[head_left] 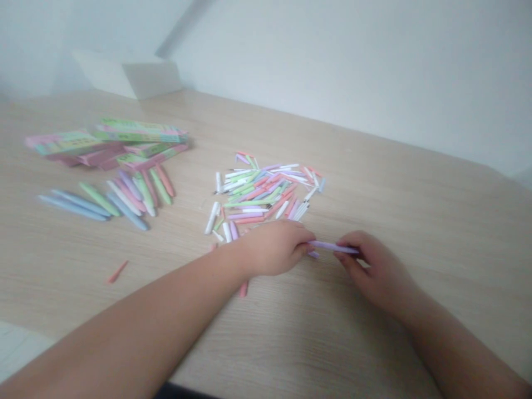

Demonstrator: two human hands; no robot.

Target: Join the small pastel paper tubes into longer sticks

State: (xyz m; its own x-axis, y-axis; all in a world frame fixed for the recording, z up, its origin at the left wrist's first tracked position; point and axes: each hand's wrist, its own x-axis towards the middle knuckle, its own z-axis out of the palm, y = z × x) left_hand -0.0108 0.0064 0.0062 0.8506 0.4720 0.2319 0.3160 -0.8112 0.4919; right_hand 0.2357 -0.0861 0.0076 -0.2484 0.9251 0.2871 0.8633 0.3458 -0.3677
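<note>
- Near the front edge of the wood-grain tabletop (pixel 440 260), the left hand (pixel 272 248) and right hand (pixel 376 271) pinch opposite ends of a lilac rolled-paper stick (pixel 332 247), both narrowly closed.
- Mid-surface, just beyond the left hand: loose heap of short, tapered pastel and white paper sticks (pixel 266 194).
- Toward the left edge: longer matte sticks (pixel 128 197) lying roughly side by side, near stacked paper-strip packs (pixel 106 143).

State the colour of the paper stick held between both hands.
The paper stick is pale purple, clearest in the head view.
</note>
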